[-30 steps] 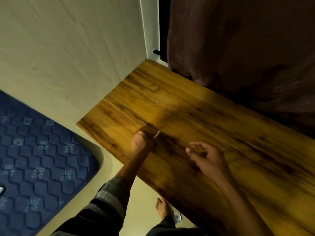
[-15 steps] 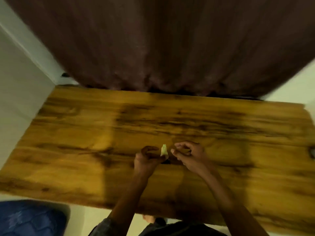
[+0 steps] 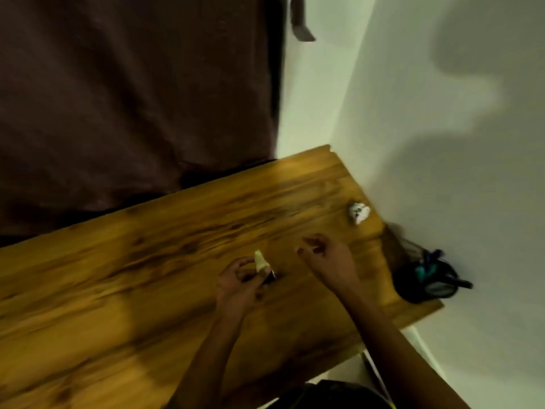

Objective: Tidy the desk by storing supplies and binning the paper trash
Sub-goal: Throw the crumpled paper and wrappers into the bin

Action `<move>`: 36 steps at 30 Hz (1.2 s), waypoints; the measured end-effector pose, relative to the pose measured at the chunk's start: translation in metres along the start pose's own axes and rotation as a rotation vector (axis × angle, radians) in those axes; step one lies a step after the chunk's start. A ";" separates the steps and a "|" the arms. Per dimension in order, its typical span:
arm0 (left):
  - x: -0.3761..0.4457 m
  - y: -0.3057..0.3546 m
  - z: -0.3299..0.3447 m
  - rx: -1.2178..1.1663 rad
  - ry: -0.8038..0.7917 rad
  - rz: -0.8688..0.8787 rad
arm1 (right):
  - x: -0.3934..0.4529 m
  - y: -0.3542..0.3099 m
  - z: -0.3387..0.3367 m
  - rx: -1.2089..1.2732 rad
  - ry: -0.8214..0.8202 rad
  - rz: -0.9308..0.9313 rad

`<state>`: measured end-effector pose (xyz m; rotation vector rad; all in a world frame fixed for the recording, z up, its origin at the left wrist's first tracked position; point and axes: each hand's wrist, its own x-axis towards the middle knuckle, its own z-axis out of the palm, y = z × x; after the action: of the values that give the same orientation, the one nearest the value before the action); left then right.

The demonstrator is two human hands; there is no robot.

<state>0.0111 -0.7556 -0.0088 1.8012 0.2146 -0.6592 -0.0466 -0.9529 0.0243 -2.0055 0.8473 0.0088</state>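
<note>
Both hands (image 3: 240, 283) (image 3: 327, 258) forward, fingers curled

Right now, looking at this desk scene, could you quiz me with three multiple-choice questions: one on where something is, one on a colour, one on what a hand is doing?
1. Where does the crumpled paper lie?
A. On the desk near the right wall
B. On the floor
C. In the left hand

2. What colour is the curtain behind the desk?
A. White
B. Dark brown
C. Blue

3. What is the left hand doing?
A. Lying flat
B. Pinching a small pale scrap
C. Gripping the curtain

Answers: 1 A, it sits on the wood by the wall; 2 B, the cloth is dark brown; 3 B, the scrap sticks up from its fingers.
</note>
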 end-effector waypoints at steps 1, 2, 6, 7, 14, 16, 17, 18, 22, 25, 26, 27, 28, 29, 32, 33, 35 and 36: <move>0.004 0.003 0.017 -0.001 -0.003 -0.013 | 0.008 0.013 -0.014 -0.003 0.055 0.024; 0.006 0.006 0.032 -0.010 -0.002 -0.015 | 0.016 0.023 -0.025 -0.009 0.096 0.055; 0.005 0.015 0.088 0.019 -0.033 0.001 | 0.057 0.060 -0.061 -0.067 0.182 0.116; 0.003 0.015 0.095 0.022 -0.043 0.000 | 0.068 0.062 -0.066 -0.088 0.188 0.120; 0.003 0.019 0.106 0.054 -0.066 0.015 | 0.128 0.064 -0.076 -0.355 0.087 0.026; 0.000 0.019 0.101 0.054 -0.056 0.024 | 0.134 0.063 -0.073 -0.411 0.100 -0.002; -0.001 0.019 0.097 0.052 -0.050 0.025 | 0.134 0.063 -0.071 -0.413 0.115 -0.017; -0.002 0.017 0.093 0.049 -0.042 0.024 | 0.133 0.063 -0.068 -0.403 0.125 -0.029; -0.010 0.011 0.080 0.021 -0.006 0.010 | 0.110 0.064 -0.050 -0.192 0.097 -0.042; -0.020 0.005 0.068 0.011 0.006 0.004 | 0.069 0.056 -0.037 0.020 0.053 -0.058; -0.023 0.002 0.063 0.009 0.007 0.005 | 0.053 0.053 -0.034 0.084 0.042 -0.054; -0.025 -0.002 0.059 0.007 0.011 0.002 | 0.037 0.051 -0.033 0.127 0.036 -0.045; -0.029 -0.005 0.054 0.016 0.004 0.009 | 0.020 0.049 -0.030 0.142 0.043 -0.038; -0.033 -0.007 0.049 0.024 -0.004 0.015 | 0.006 0.048 -0.026 0.148 0.052 -0.043; -0.053 -0.019 0.031 0.012 -0.057 0.032 | -0.038 0.045 -0.013 0.095 0.098 -0.055; -0.063 -0.025 0.025 -0.005 -0.076 0.027 | -0.054 0.045 -0.010 0.070 0.112 -0.052; -0.084 -0.037 0.010 -0.025 -0.116 0.029 | -0.087 0.046 -0.002 0.052 0.138 -0.053; -0.089 -0.043 0.004 -0.035 -0.124 0.028 | -0.098 0.046 0.000 0.062 0.148 -0.053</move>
<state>-0.0838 -0.7292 0.0027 1.7200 0.1160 -0.7401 -0.1473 -0.9131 0.0214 -1.9872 0.8762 -0.1959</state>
